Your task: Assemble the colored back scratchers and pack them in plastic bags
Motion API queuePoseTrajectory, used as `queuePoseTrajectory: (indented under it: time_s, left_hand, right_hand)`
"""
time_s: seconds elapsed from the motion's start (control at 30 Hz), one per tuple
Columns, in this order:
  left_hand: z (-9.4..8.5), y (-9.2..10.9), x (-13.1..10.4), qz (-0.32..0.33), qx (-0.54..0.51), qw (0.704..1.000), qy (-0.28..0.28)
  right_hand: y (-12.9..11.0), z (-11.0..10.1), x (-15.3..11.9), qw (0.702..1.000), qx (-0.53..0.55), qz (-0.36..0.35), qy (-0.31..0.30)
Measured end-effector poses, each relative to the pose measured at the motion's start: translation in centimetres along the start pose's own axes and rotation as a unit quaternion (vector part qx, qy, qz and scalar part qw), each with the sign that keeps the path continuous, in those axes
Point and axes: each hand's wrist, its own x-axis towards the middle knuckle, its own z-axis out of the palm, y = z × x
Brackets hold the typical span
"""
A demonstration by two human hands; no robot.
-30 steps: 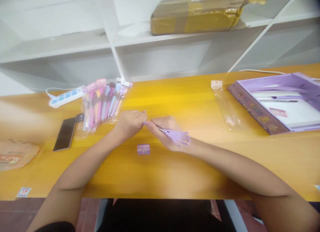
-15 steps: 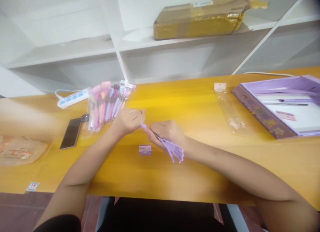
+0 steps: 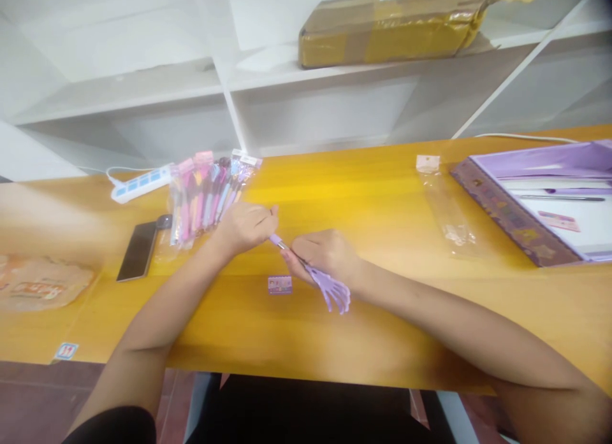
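Observation:
A purple hand-shaped stick [image 3: 333, 288] with a metal shaft slants between my two hands above the yellow table. My left hand [image 3: 249, 226] is closed on its upper purple end. Fingers of my right hand [image 3: 322, 254] are wrapped round the metal shaft, near the purple finger-like prongs, which hang down to the right. A small pink and purple card [image 3: 280, 285] lies on the table just below my hands. Left of my left hand, several colourful sticks in clear packets [image 3: 203, 195] lie in a fanned pile.
A purple box [image 3: 521, 214] holding papers, a pen and a card stands at the right. Beside it lies a clear plastic sleeve [image 3: 447, 202]. A phone [image 3: 137, 251], power strip [image 3: 142, 185] and plastic bag [image 3: 45, 283] are at the left. A taped carton [image 3: 392, 30] sits on the shelf.
The metal shaft between my hands shows a little more, as they have moved very slightly apart. The camera view has shifted a little. Both hands keep their hold on the stick.

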Motion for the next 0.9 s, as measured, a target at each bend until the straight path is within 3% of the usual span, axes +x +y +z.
queuePoseTrajectory:
  time_s: [0.13, 0.27, 0.43, 0.7, 0.9]
  left_hand:
    - [0.9, 1.0, 0.0, -0.028, -0.004, 1.0, 0.011]
    - [2.1, 3.0, -0.2, -0.067, -0.015, 0.998, 0.012]
    - [2.7, 3.2, -0.2, -0.083, -0.019, 0.996, 0.015]
    - [2.4, 2.2, 0.0, -0.046, 0.025, 0.998, 0.041]
    - [1.7, 2.2, 0.2, 0.068, 0.152, 0.979, 0.117]
  right_hand:
    - [0.2, -0.5, 0.4, 0.987, 0.122, 0.101, -0.028]
    - [0.0, -0.7, 0.6, 0.944, 0.254, 0.202, -0.053]
    - [-0.3, -0.4, 0.3, 0.92, 0.277, 0.266, -0.076]
    - [-0.3, 0.2, 0.0, 0.921, 0.289, 0.259, -0.025]
    - [-1.0, 0.2, 0.0, 0.949, 0.265, 0.16, 0.057]
